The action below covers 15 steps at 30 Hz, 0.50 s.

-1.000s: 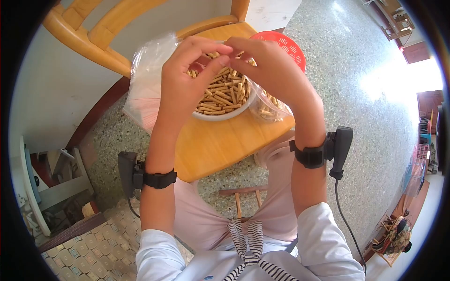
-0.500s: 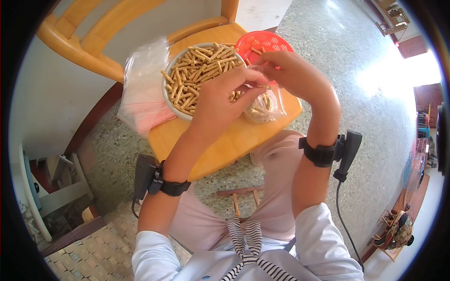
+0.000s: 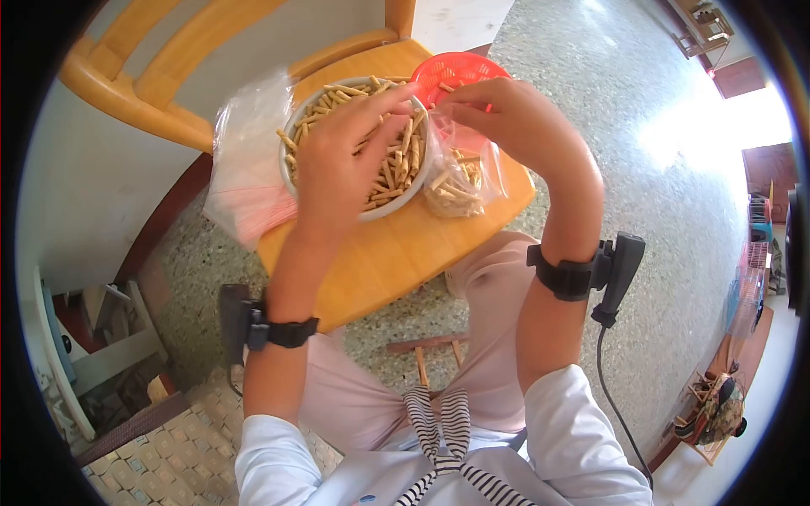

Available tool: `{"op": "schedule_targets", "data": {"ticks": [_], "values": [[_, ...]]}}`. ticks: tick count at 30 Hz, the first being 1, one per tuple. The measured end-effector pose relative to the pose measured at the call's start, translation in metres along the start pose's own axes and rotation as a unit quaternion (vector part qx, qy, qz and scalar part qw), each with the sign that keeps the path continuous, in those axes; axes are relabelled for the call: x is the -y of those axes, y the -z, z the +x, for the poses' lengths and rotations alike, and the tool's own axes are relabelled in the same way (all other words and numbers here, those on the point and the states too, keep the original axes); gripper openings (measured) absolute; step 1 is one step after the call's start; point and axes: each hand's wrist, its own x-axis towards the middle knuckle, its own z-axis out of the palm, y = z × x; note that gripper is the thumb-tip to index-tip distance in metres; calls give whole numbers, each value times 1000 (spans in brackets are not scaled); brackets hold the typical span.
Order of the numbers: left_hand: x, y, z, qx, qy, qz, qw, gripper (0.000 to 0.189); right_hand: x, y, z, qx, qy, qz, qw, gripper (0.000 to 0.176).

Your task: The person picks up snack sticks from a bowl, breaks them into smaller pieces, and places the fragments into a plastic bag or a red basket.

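My left hand [image 3: 342, 156] is over a white bowl [image 3: 288, 173] heaped with short tan sticks [image 3: 396, 173] that look like snack sticks. Its thumb and fingers are apart, with nothing seen between them. A clear plastic bag [image 3: 456, 196], partly filled with the same sticks, stands beside the bowl on the chair seat. My right hand [image 3: 494, 110] pinches the bag's upper edge, its fingertips bent down toward the opening. Behind that hand is a red plastic basket [image 3: 460, 63] with a few sticks in it, partly hidden by the fingers.
A stack of flat clear bags [image 3: 253, 160] with pink edges lies left of the bowl. Everything rests on a wooden chair seat [image 3: 363, 270], its backrest [image 3: 139, 97] at the upper left. My knees are close to the seat's front edge. Speckled floor [image 3: 650, 194] surrounds the chair.
My left hand has moved left from the bag's mouth to above the bowl, and its fingers have spread. My right hand stays at the bag, which shows more fully now.
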Motion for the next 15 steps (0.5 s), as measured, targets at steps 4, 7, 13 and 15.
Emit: {"op": "schedule_targets", "data": {"ticks": [4, 7, 13, 15], "values": [[32, 26, -7, 130, 9, 234, 964, 27, 19, 4, 3, 71, -63, -17, 995, 28], [39, 19, -12, 173, 40, 208, 962, 22, 20, -8, 5, 22, 9, 17, 1000, 31], [36, 12, -9, 164, -12, 285, 944, 14, 28, -25, 9, 43, 54, 24, 997, 31], [25, 14, -7, 145, 51, 222, 963, 14, 30, -27, 9, 49, 48, 11, 998, 30]]}}
